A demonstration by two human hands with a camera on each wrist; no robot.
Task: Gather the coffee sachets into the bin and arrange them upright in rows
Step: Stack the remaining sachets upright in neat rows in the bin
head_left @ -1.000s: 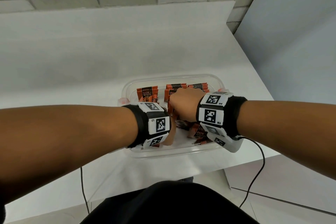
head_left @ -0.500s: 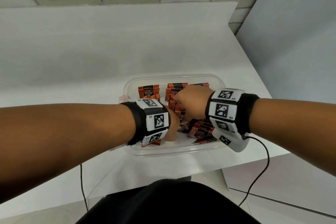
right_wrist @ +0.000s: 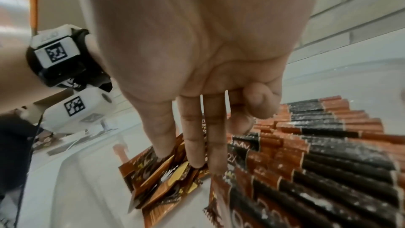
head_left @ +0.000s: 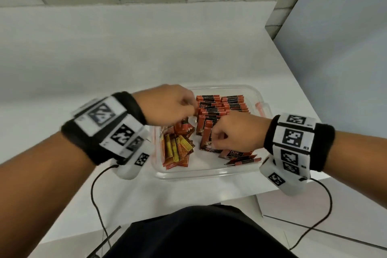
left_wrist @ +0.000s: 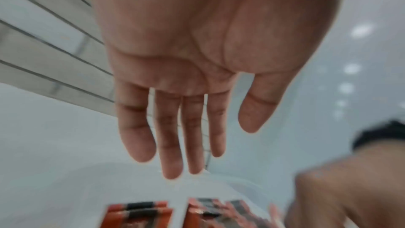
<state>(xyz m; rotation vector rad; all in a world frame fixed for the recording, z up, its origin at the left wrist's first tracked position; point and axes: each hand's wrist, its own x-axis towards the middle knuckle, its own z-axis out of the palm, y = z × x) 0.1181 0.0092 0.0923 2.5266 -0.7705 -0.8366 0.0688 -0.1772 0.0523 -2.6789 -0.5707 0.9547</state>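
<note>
Head view: coffee sachets (head_left: 222, 109) stand in rows at the far side of the clear bin (head_left: 209, 174) on my worktop (head_left: 125, 58), others lying loose nearer me. My right hand (head_left: 236, 132) presses straight fingers onto them; my left hand (left_wrist: 197, 58) hovers open, palm visible only by wrist camera. A careless nudge could topple the rows.
</note>
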